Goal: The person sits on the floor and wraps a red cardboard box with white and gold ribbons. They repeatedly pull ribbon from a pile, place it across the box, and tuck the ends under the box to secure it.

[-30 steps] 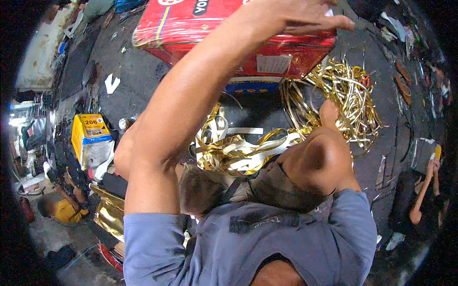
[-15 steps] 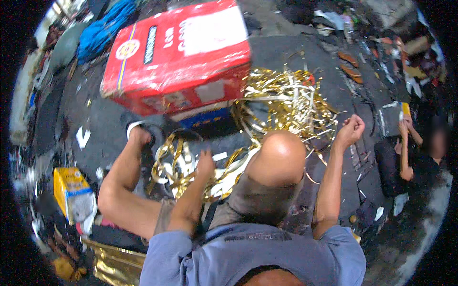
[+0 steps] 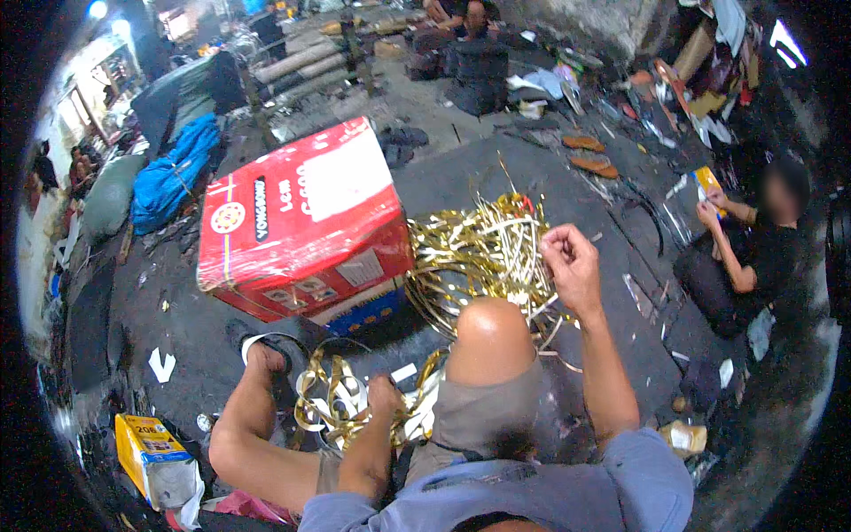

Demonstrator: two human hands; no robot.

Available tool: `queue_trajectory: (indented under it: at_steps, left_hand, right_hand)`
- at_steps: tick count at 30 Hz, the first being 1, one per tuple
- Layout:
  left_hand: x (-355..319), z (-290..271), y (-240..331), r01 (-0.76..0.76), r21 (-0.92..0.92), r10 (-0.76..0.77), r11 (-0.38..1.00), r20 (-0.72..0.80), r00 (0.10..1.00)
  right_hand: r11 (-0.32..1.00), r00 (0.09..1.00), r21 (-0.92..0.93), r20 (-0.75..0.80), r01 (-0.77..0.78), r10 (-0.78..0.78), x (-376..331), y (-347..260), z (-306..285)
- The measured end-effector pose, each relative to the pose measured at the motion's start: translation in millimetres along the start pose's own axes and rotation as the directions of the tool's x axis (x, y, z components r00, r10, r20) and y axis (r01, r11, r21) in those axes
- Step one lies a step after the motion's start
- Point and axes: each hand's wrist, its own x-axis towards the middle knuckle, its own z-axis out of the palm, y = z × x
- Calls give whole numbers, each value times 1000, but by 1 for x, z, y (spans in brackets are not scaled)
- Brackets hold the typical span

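Observation:
My left hand [image 3: 384, 395] is low between my legs, its fingers curled closed at a loose bunch of gold and white strips [image 3: 324, 390]. What it grips there, if anything, is hidden. My right hand [image 3: 573, 266] is raised beyond my bent knee, thumb and fingertips pinched together; anything between them is too small to make out. Just left of it, a tangled heap of shiny gold and pale strips [image 3: 483, 253] lies on the dark floor mat. A big red carton [image 3: 292, 208] wrapped in clear film stands against that heap.
A yellow, blue and white box [image 3: 155, 452] stands at the lower left. Blue sheeting [image 3: 177, 173] lies at the far left, brown sandals [image 3: 589, 157] at the far right. A person [image 3: 745, 239] sits at the right holding a yellow packet [image 3: 708, 182]. Scraps litter the floor.
The view has tilted up, showing more of the room. My right hand has moved left and forward, closer to the gold heap. My left hand stays at the loose strips.

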Motion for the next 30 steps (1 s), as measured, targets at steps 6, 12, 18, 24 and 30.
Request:
queue_trajectory:
  at_steps: [6,12,18,24,30]
  left_hand:
    - [-16,-33,8,21,-213,-26,977,-25,999]
    - [-41,-63,23,-44,76,27,996,213,977]
    - [1,-57,-24,-42,-70,73,997,550,832]
    - [-69,-279,194,-302,-375,442,877,378,814]
    - [-159,-394,215,-777,-185,765,602,-144,627]
  right_hand:
    - [997,999,73,45,-3,0,0,11,0]
    - [998,1000,63,-3,-3,3,-9,-6,-20]
    - [972,990,229,141,-58,26,-1,-24,-11]
    - [981,836,18,519,193,-175,-3,-74,21]
    - [860,327,436,798,266,-506,-28,-117,111]
